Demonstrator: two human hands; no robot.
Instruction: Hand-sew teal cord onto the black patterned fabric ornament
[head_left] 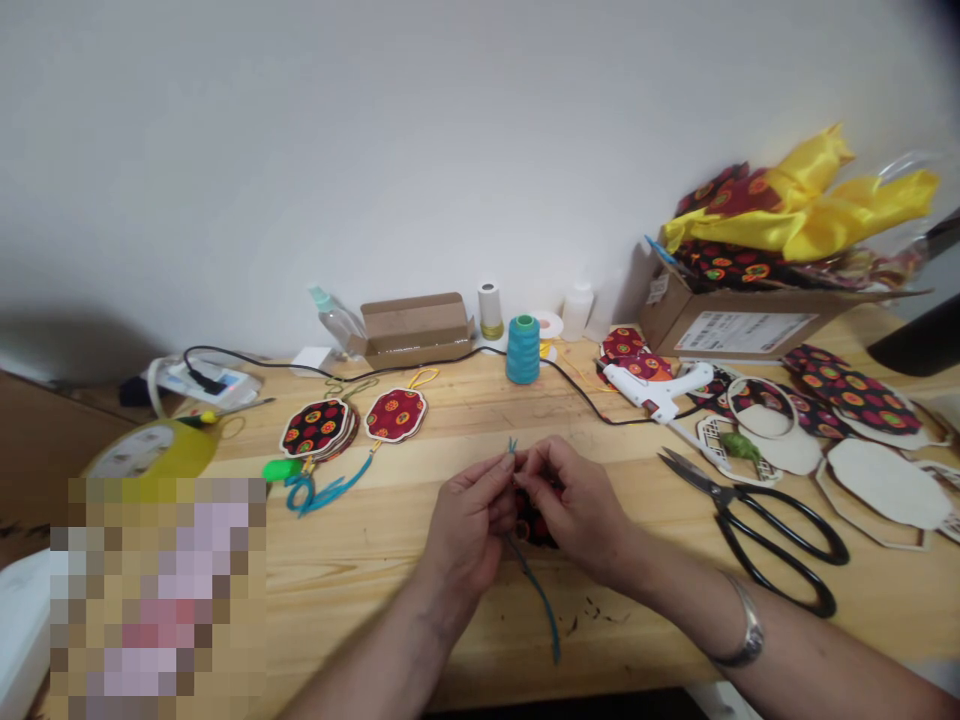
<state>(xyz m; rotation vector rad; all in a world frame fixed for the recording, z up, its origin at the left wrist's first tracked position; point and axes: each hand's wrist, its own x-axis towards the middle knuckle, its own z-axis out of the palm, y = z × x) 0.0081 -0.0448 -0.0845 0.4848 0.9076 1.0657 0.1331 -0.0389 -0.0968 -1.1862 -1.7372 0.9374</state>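
My left hand [466, 520] and my right hand [577, 505] meet at the middle of the wooden table [375, 545], fingers pinched together. Between them they hold a teal cord [536, 590], whose short end sticks up above the fingertips and whose long end trails toward the table's front edge. A small dark red patterned fabric piece [534, 525] sits under the fingers, mostly hidden. My right wrist carries a silver bracelet [742, 630].
Two finished patterned ornaments [352, 420] with teal tassels lie at left. A teal thread spool [523, 348], white glue gun [656, 385], black scissors [757, 525], blank and fabric-covered cutouts [885, 480] and a cardboard box [739, 320] of yellow and patterned fabric lie at right.
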